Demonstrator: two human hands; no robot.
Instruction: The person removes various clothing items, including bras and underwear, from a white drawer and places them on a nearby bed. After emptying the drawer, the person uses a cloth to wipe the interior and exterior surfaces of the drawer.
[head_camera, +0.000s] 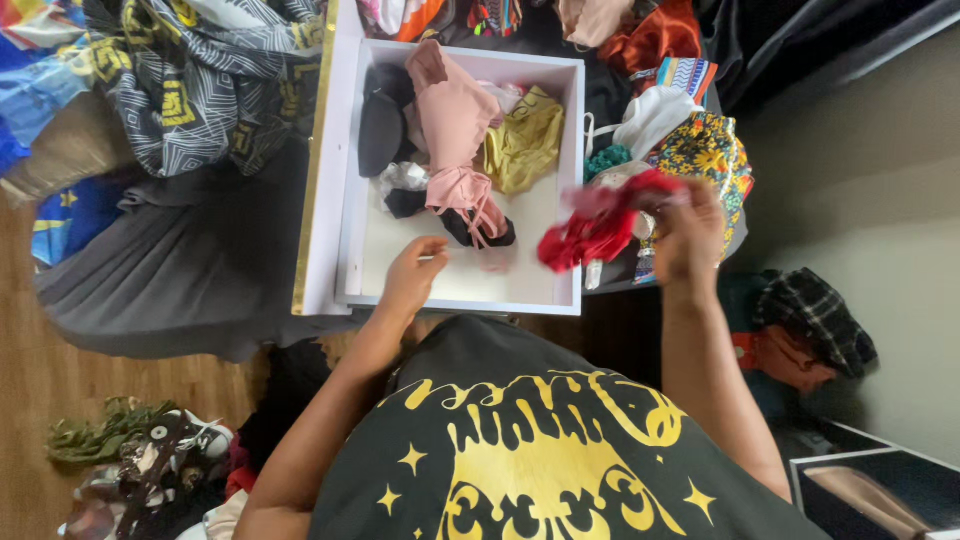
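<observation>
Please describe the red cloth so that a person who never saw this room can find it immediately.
Start at the open white drawer. Past its right wall, the right hand lifts a crumpled red cloth. It alone is plain bright red and held up; the clothes nearby lie in heaps.

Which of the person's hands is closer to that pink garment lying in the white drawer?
Left. The left hand is inside the drawer, just below the pink garment. The right hand is outside it, holding a red cloth.
</observation>
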